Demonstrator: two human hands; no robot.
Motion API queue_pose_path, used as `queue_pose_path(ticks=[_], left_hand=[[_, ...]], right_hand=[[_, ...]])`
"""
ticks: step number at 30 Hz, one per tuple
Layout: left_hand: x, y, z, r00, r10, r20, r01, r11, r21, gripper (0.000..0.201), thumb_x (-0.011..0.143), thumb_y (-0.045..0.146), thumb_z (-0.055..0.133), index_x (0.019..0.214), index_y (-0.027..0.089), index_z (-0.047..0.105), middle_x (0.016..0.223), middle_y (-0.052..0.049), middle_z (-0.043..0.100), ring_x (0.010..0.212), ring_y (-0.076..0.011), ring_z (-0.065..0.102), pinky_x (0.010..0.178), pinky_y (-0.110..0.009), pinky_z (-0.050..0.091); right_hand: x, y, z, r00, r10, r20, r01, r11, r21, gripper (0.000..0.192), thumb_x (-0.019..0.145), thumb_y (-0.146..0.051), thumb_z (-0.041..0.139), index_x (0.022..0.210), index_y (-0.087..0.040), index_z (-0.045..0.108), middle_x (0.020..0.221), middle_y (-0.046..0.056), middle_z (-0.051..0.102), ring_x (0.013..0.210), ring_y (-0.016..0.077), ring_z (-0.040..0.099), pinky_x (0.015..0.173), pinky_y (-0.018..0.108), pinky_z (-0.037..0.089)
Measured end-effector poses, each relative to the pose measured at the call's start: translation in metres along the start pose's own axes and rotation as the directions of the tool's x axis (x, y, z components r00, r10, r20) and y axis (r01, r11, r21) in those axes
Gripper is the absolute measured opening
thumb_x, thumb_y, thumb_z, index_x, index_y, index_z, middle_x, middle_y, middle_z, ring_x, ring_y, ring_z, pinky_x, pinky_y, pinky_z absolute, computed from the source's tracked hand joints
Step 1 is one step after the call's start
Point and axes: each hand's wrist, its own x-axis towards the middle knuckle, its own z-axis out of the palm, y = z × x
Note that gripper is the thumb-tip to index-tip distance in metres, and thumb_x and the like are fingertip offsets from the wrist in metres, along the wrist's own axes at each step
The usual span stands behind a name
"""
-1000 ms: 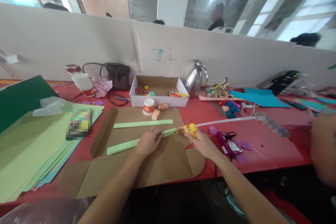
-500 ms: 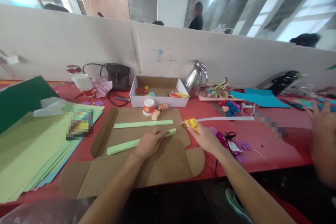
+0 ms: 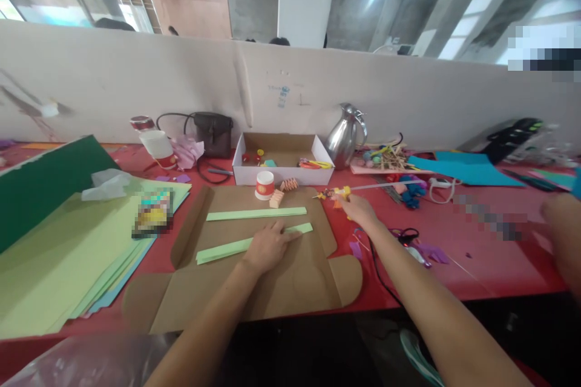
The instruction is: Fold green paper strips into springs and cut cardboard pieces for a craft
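My left hand [image 3: 267, 247] lies with its fingers stretched flat on a folded light-green paper strip [image 3: 222, 251], pressing it against the flattened brown cardboard [image 3: 290, 287]. A second green strip [image 3: 254, 214] lies just beyond, apart from the first. My right hand [image 3: 359, 211] is closed around a yellow glue gun [image 3: 336, 193], its tip pointing left, off the cardboard's right edge. From the gun's back a long pale glue stick [image 3: 385, 184] sticks out to the right. A paper cup [image 3: 264, 186] and folded orange paper pieces [image 3: 276, 198] sit near the cardboard's far edge.
A white box [image 3: 284, 176] and a steel jug [image 3: 344, 136] stand behind the cardboard. Stacked coloured paper [image 3: 54, 266] fills the left. A black cord [image 3: 381, 275] hangs over the front edge below my right forearm. Another person's hand [image 3: 560, 224] is blurred at far right.
My right hand has moved the glue gun away from the near strip, farther back over the table. My left hand stays on that strip. The other person's hand has shifted, and the view has turned slightly left.
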Motion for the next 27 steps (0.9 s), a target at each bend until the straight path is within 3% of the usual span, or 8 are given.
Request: queue_pose_path(ticks=[4, 6, 7, 9, 11, 14, 20, 27], left_hand=[[-0.001, 0.003, -0.002, 1.000, -0.005, 0.006, 0.005, 1.000, 0.023, 0.046, 0.093, 0.019, 0.040, 0.129, 0.043, 0.055, 0.101, -0.006, 0.052, 0.086, -0.0204, 0.055, 0.070, -0.031, 0.047], [-0.002, 0.004, -0.002, 1.000, -0.007, 0.013, 0.007, 1.000, 0.020, 0.045, 0.093, 0.020, 0.041, 0.129, 0.043, 0.055, 0.101, -0.006, 0.053, 0.088, -0.0207, 0.056, 0.071, -0.031, 0.047], [-0.003, 0.004, -0.001, 1.000, -0.008, 0.014, 0.008, 1.000, 0.017, 0.044, 0.093, 0.021, 0.041, 0.128, 0.043, 0.056, 0.100, -0.006, 0.052, 0.088, -0.0206, 0.056, 0.072, -0.031, 0.048], [-0.003, 0.005, -0.001, 1.000, -0.011, 0.008, 0.011, 1.000, 0.006, 0.042, 0.094, 0.023, 0.041, 0.128, 0.042, 0.057, 0.100, -0.006, 0.052, 0.089, -0.0204, 0.056, 0.074, -0.031, 0.048], [-0.004, 0.005, -0.001, 1.000, -0.014, -0.005, 0.014, 1.000, -0.005, 0.041, 0.095, 0.025, 0.040, 0.129, 0.041, 0.056, 0.100, -0.006, 0.052, 0.087, -0.0202, 0.056, 0.075, -0.032, 0.048], [-0.004, 0.005, -0.001, 1.000, -0.008, -0.017, 0.008, 1.000, -0.002, 0.040, 0.095, 0.026, 0.040, 0.129, 0.041, 0.056, 0.099, -0.007, 0.053, 0.085, -0.0207, 0.056, 0.074, -0.033, 0.049], [-0.004, 0.005, -0.002, 1.000, -0.002, -0.019, 0.002, 1.000, -0.017, 0.040, 0.094, 0.025, 0.042, 0.127, 0.040, 0.058, 0.099, -0.006, 0.054, 0.086, -0.0203, 0.056, 0.075, -0.032, 0.048], [-0.004, 0.005, -0.001, 1.000, -0.024, -0.018, 0.022, 0.997, -0.076, 0.038, 0.094, 0.023, 0.043, 0.125, 0.037, 0.060, 0.101, -0.007, 0.057, 0.089, -0.0197, 0.059, 0.078, -0.031, 0.049]], right_hand=[[-0.018, -0.009, 0.002, 0.990, -0.039, -0.133, 0.020, 0.990, -0.140, 0.047, 0.092, -0.042, 0.045, 0.109, -0.003, 0.063, 0.117, 0.031, 0.060, 0.115, 0.0401, 0.054, 0.091, 0.050, 0.041], [-0.039, -0.016, 0.009, 0.967, -0.164, -0.195, 0.123, 0.970, -0.210, 0.043, 0.094, -0.035, 0.042, 0.121, -0.005, 0.058, 0.128, 0.029, 0.054, 0.124, 0.0398, 0.045, 0.098, 0.054, 0.035], [-0.051, -0.019, 0.015, 0.925, -0.328, -0.193, 0.269, 0.923, -0.276, 0.041, 0.095, -0.033, 0.039, 0.122, -0.009, 0.059, 0.129, 0.025, 0.056, 0.124, 0.0376, 0.045, 0.100, 0.053, 0.034], [-0.076, -0.023, 0.027, 0.750, -0.661, 0.011, 0.630, 0.710, -0.314, 0.039, 0.097, -0.035, 0.038, 0.125, -0.018, 0.060, 0.132, 0.013, 0.058, 0.126, 0.0312, 0.045, 0.105, 0.048, 0.032], [-0.096, -0.024, 0.038, 0.629, -0.767, 0.125, 0.761, 0.575, -0.299, 0.040, 0.098, -0.038, 0.037, 0.130, -0.025, 0.057, 0.139, 0.003, 0.055, 0.135, 0.0303, 0.035, 0.110, 0.050, 0.025], [-0.110, -0.022, 0.048, 0.673, -0.734, 0.091, 0.708, 0.603, -0.368, 0.041, 0.099, -0.039, 0.034, 0.131, -0.026, 0.057, 0.140, 0.001, 0.054, 0.140, 0.0345, 0.026, 0.111, 0.059, 0.014], [-0.112, -0.023, 0.050, 0.754, -0.657, -0.019, 0.572, 0.670, -0.472, 0.046, 0.098, -0.045, 0.034, 0.130, -0.022, 0.059, 0.148, 0.005, 0.043, 0.142, 0.0385, 0.020, 0.111, 0.062, 0.008], [-0.118, -0.031, 0.053, 0.766, -0.643, -0.020, 0.552, 0.673, -0.493, 0.051, 0.097, -0.047, 0.032, 0.132, -0.020, 0.057, 0.151, 0.006, 0.039, 0.144, 0.0392, 0.013, 0.111, 0.063, 0.005]])
